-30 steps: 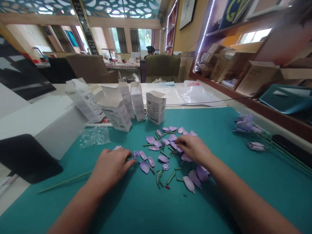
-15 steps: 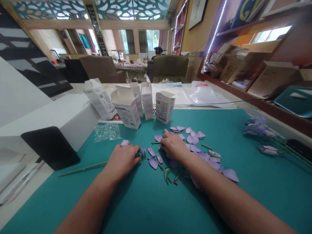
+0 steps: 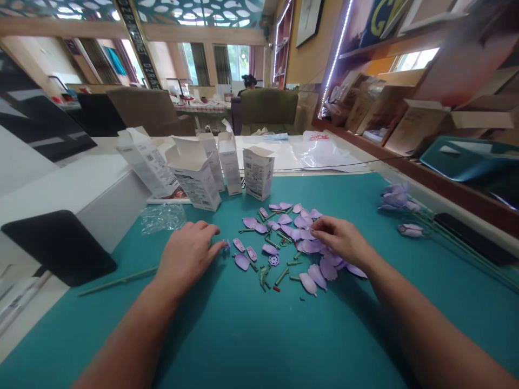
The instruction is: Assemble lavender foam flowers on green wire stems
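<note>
My left hand [image 3: 188, 249] rests on the mat with curled fingers, the thumb tip at a small purple flower piece [image 3: 226, 245]. Most of whatever lies within its fingers is hidden. Over the right side of a loose heap of purple petals [image 3: 310, 246], my right hand [image 3: 340, 237] has its thumb and fingertips pinched together; what they grip is too small to make out. Between the hands lie two oval pink-purple pieces [image 3: 252, 253], a purple ring-shaped piece [image 3: 274, 260], green stem pieces [image 3: 281, 276], a green leaf piece [image 3: 263, 277] and a small red piece [image 3: 276, 289].
Opened white boxes [image 3: 193, 183] stand behind clear plastic wrap [image 3: 162, 217]. A long green stem [image 3: 117, 281] lies left, near a black tablet-like panel [image 3: 60, 248]. Purple flowers [image 3: 395, 197] with stems lie right. A person [image 3: 248, 82] sits beyond the far chair.
My right hand has moved right, from the left part of the heap to its right side, uncovering petals and stem pieces. My left hand stays near the same purple piece. The view has shifted.
</note>
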